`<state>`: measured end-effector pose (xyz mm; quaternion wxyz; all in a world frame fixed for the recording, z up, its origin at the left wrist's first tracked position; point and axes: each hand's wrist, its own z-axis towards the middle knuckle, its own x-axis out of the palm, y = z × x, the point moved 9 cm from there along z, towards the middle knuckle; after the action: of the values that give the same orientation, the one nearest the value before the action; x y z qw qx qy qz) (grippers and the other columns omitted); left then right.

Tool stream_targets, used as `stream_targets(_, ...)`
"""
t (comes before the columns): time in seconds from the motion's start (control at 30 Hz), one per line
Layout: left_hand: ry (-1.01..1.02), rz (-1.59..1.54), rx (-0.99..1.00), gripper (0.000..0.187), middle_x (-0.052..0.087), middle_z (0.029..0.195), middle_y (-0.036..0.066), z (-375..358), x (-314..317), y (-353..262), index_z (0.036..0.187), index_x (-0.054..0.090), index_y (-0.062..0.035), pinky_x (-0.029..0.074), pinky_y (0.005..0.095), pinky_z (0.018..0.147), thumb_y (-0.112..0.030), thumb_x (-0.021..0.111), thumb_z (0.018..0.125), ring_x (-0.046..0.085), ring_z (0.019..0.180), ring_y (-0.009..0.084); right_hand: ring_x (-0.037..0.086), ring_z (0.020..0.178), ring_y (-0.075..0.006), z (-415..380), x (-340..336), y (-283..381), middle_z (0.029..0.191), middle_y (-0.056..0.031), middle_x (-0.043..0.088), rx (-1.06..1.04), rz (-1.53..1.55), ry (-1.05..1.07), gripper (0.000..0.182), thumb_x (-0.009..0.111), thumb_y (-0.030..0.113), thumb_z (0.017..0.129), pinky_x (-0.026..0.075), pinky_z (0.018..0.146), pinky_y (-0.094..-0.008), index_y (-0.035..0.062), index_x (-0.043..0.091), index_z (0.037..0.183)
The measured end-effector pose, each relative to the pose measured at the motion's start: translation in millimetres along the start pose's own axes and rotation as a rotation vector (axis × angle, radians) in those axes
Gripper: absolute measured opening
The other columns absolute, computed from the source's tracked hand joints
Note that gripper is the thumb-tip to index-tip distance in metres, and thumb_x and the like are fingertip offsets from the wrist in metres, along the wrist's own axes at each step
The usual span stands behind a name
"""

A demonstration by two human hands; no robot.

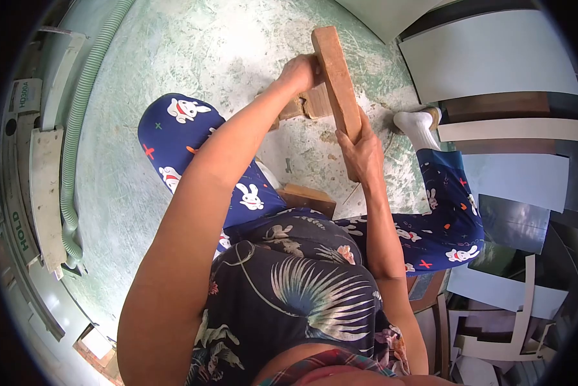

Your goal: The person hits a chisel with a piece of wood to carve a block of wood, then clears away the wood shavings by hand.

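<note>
A long, thick wooden plank [338,83] stands tilted in front of me, its far end leaning left. My right hand [365,153] is wrapped around its lower part, with the thumb on the near left side. Against the left edge of the upper part is my left hand [302,73], closed, its fingertips hidden behind the wood. Below the plank, a wooden block [316,101] lies on the floor, and a smaller broken piece of wood [293,109] lies left of it.
A brown wooden piece [309,199] is between my legs. My bent knees flank the work on the scuffed green floor [237,58]. A ribbed hose [83,122] runs along the left. Sheets and boards [495,64] are stacked at right.
</note>
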<state>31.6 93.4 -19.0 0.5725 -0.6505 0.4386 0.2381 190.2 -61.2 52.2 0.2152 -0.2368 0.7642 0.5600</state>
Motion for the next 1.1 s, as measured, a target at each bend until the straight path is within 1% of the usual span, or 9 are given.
stream_targets(0.1,-0.098,-0.065,0.087,0.032,0.065,0.105,0.020,0,-15,-11,0.101,0.063,-0.0052,0.049,0.0412,0.083,-0.031,0.057,0.083,0.061,0.100,0.0368,0.068,0.079,-0.0259,-1,-14,4,0.089,-0.0178,0.068,-0.007,0.039,-0.047,0.063,0.064,0.018,0.079,0.052,0.071,-0.0374,0.0158,0.043,0.139)
stream_targets(0.23,-0.261,-0.188,0.175,0.023,0.064,0.089,0.020,-3,-41,-14,0.098,0.062,-0.0056,0.049,0.0415,0.078,-0.019,0.057,0.080,0.063,0.090,0.0360,0.068,0.079,-0.0265,4,-23,5,0.090,-0.0183,0.068,-0.052,0.131,-0.102,0.062,0.064,0.018,0.080,0.052,0.073,-0.0370,0.0140,0.044,0.139)
stream_targets(0.33,-0.204,-0.220,0.099,0.024,0.065,0.090,0.020,-8,-41,-12,0.098,0.061,-0.0056,0.050,0.0405,0.079,-0.021,0.058,0.080,0.063,0.090,0.0361,0.068,0.079,-0.0269,9,-26,6,0.089,-0.0188,0.068,-0.086,0.125,-0.121,0.062,0.064,0.019,0.080,0.052,0.073,-0.0373,0.0142,0.044,0.138)
stream_targets(0.43,-0.177,-0.215,0.036,0.024,0.066,0.092,0.018,-12,-36,-6,0.098,0.061,-0.0059,0.050,0.0388,0.078,-0.022,0.061,0.080,0.064,0.090,0.0348,0.068,0.076,-0.0271,11,-20,-1,0.086,-0.0190,0.068,-0.041,0.072,-0.087,0.062,0.064,0.020,0.080,0.052,0.072,-0.0377,0.0147,0.044,0.139)
stream_targets(0.63,-0.204,-0.317,0.073,0.028,0.068,0.093,0.014,-9,-23,11,0.102,0.061,-0.0066,0.051,0.0383,0.078,-0.021,0.066,0.078,0.066,0.090,0.0315,0.067,0.067,-0.0262,13,-9,-9,0.081,-0.0179,0.068,0.006,0.011,-0.016,0.064,0.063,0.021,0.080,0.052,0.067,-0.0386,0.0168,0.042,0.140)
stream_targets(0.73,-0.216,-0.249,0.016,0.031,0.068,0.093,0.015,-8,-26,15,0.104,0.060,-0.0062,0.051,0.0387,0.078,-0.022,0.066,0.078,0.066,0.089,0.0321,0.067,0.065,-0.0259,16,-6,-12,0.080,-0.0176,0.068,-0.015,-0.027,-0.024,0.064,0.062,0.021,0.080,0.052,0.066,-0.0384,0.0169,0.042,0.140)
stream_targets(0.83,-0.256,-0.082,0.026,0.033,0.068,0.091,0.016,-8,-36,9,0.105,0.060,-0.0059,0.051,0.0390,0.078,-0.023,0.067,0.077,0.066,0.088,0.0326,0.068,0.069,-0.0267,15,-7,-12,0.083,-0.0186,0.068,-0.010,-0.009,-0.023,0.064,0.063,0.021,0.080,0.052,0.068,-0.0387,0.0158,0.041,0.140)
stream_targets(0.93,-0.247,-0.207,0.060,0.035,0.068,0.089,0.016,-3,-34,8,0.106,0.059,-0.0064,0.051,0.0394,0.079,-0.023,0.067,0.077,0.066,0.087,0.0333,0.068,0.074,-0.0280,19,-10,-15,0.087,-0.0199,0.068,-0.018,-0.005,-0.054,0.065,0.064,0.021,0.080,0.052,0.071,-0.0392,0.0148,0.041,0.140)
stream_targets(1.1,-0.193,-0.239,0.057,0.035,0.068,0.092,0.016,-4,-25,7,0.106,0.059,-0.0063,0.051,0.0385,0.079,-0.024,0.066,0.077,0.065,0.089,0.0334,0.068,0.077,-0.0298,22,-10,-14,0.089,-0.0204,0.068,-0.015,0.003,-0.045,0.065,0.065,0.021,0.080,0.051,0.074,-0.0397,0.0132,0.041,0.140)
